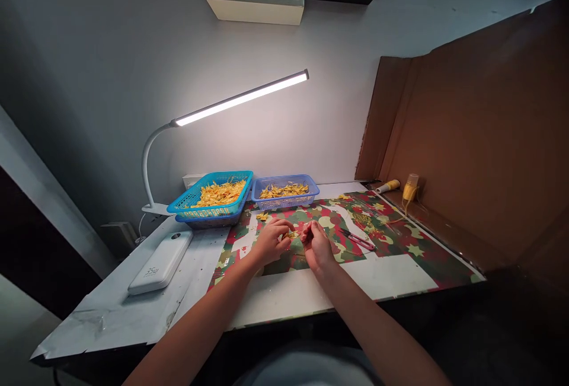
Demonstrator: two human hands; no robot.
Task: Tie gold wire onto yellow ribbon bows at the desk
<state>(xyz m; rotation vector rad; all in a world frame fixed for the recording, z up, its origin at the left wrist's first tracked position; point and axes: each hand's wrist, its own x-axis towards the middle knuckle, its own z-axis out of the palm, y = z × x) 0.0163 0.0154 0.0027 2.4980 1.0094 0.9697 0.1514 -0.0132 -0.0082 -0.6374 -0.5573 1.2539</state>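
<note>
Yellow piece (292,235) pinched by left hand (272,241), in front of lavender basket (287,201), presumably for fine work | right hand (317,247) curled beside it, grip unclear | snips (358,239) laid right-front of basket, likely for reach

cabinet (255,11) cut off above, yellow piece (293,234) partly hidden
</note>
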